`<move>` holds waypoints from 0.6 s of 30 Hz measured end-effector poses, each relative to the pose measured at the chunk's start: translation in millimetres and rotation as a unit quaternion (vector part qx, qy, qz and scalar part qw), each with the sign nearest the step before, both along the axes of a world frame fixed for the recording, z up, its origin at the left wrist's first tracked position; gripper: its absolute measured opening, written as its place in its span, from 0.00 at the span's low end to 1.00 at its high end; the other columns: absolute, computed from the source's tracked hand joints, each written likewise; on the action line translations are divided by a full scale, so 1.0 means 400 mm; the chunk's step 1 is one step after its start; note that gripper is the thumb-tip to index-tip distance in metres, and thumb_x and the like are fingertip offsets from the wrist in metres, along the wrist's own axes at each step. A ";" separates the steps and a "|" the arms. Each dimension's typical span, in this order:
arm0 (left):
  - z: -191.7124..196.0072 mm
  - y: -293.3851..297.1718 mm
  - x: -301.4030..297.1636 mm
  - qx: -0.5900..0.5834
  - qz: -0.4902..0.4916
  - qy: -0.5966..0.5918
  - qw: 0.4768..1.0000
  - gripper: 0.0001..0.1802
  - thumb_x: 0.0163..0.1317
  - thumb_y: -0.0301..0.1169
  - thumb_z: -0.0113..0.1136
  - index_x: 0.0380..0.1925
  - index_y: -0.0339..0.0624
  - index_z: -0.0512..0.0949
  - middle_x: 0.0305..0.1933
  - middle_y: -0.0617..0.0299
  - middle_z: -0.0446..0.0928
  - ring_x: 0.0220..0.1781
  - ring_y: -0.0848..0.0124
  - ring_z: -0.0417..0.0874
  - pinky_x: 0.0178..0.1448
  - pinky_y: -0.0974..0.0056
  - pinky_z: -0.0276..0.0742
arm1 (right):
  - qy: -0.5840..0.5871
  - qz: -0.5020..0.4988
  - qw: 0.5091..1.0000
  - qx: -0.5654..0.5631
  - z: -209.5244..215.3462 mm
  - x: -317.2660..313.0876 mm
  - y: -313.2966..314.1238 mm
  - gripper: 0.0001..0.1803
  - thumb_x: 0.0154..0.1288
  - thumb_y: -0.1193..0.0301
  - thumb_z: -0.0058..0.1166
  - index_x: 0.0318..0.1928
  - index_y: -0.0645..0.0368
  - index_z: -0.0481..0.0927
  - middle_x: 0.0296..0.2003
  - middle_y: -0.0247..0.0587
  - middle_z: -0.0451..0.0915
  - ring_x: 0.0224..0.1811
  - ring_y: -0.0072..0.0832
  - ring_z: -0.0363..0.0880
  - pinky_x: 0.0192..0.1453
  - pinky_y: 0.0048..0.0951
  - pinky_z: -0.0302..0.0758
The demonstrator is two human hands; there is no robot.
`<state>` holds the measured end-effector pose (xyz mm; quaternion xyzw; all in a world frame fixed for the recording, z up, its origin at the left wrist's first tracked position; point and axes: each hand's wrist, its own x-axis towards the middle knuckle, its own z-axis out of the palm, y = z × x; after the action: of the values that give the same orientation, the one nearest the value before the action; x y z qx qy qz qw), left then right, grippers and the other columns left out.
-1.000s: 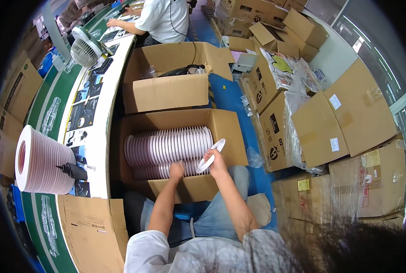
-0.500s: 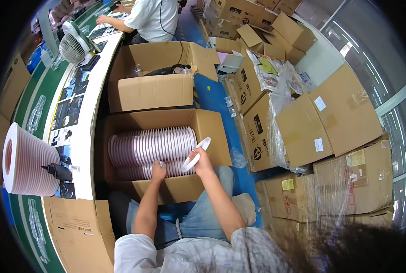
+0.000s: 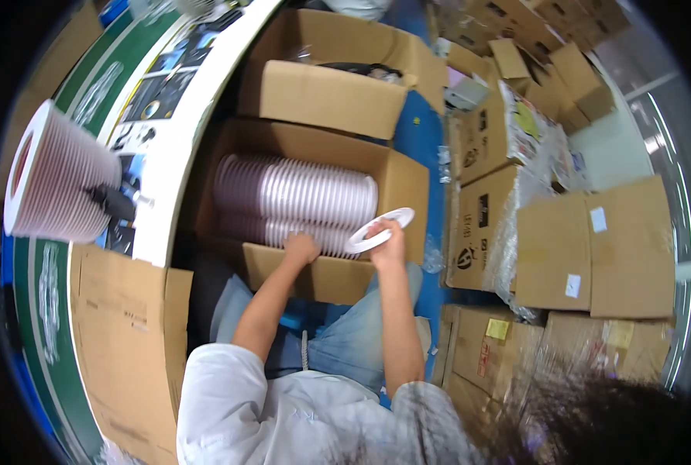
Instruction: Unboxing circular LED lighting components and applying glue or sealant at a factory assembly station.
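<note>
My right hand [image 3: 390, 246] grips a thin white plastic ring [image 3: 404, 216] by its edge, above the near right corner of an open cardboard box [image 3: 409, 174]. The ring is tilted, and a hole shows through its middle. Inside the box, similar rings stand on edge in two long rows: a far row [image 3: 318, 190] and a near row [image 3: 280, 231], partly hidden by my left hand. My left hand [image 3: 303, 247] is closed at the near row, by the box's front wall. Its fingertips are hidden, and I cannot see what they hold.
On the white bench at left stands a tall stack of rings [image 3: 63, 178], with a black tool [image 3: 111, 203] beside it. Another open carton [image 3: 334, 99] lies beyond the box. Stacked cartons [image 3: 481, 232] line the right side, and a cardboard sheet [image 3: 125, 333] is at near left.
The view has shifted, so the box and bench appear higher and further right. The ring in my right hand has tipped flatter. My left hand stays at the near row.
</note>
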<state>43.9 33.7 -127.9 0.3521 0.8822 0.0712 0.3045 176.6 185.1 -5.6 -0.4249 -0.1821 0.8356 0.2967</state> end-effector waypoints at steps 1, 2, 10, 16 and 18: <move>0.060 0.024 0.029 -0.104 0.016 0.008 0.994 0.29 0.58 0.43 0.49 0.57 0.40 0.68 0.58 0.42 0.69 0.60 0.45 0.68 0.59 0.39 0.62 | -0.033 0.010 0.999 0.001 0.013 0.010 0.000 0.08 0.53 0.69 0.53 0.31 0.57 0.70 0.22 0.33 0.73 0.25 0.26 0.73 0.34 0.29 0.74; 0.076 0.032 0.036 -0.111 0.033 0.008 0.993 0.29 0.58 0.43 0.49 0.57 0.40 0.68 0.58 0.42 0.69 0.60 0.45 0.68 0.59 0.39 0.62 | -0.035 0.021 0.999 0.005 0.021 0.002 -0.007 0.08 0.53 0.69 0.53 0.32 0.57 0.70 0.22 0.33 0.73 0.26 0.26 0.73 0.35 0.30 0.74; 0.073 0.014 0.025 -0.061 0.098 -0.072 0.991 0.19 0.51 0.34 0.56 0.45 0.45 0.79 0.48 0.49 0.78 0.52 0.53 0.77 0.54 0.48 0.72 | -0.050 0.017 0.999 -0.004 0.039 -0.006 -0.013 0.09 0.52 0.69 0.54 0.33 0.57 0.71 0.25 0.33 0.73 0.28 0.27 0.73 0.37 0.30 0.73; -0.019 -0.027 0.020 0.140 0.024 -0.020 0.990 0.14 0.49 0.25 0.54 0.37 0.45 0.81 0.37 0.48 0.80 0.43 0.54 0.81 0.49 0.56 0.76 | -0.049 0.027 0.998 -0.009 0.022 -0.019 -0.017 0.10 0.51 0.69 0.55 0.34 0.58 0.71 0.25 0.33 0.72 0.28 0.28 0.72 0.37 0.31 0.73; -0.022 -0.015 0.024 0.226 0.121 -0.040 0.966 0.13 0.50 0.25 0.53 0.37 0.44 0.81 0.36 0.47 0.80 0.42 0.52 0.81 0.48 0.55 0.76 | -0.048 0.021 0.999 -0.004 0.022 -0.002 0.001 0.10 0.51 0.69 0.55 0.33 0.57 0.71 0.25 0.33 0.71 0.28 0.27 0.71 0.36 0.30 0.73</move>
<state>53.3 27.7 -136.6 0.2995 0.8661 0.3192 0.2416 175.8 185.3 3.3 -0.4615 -0.2017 0.8212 0.2683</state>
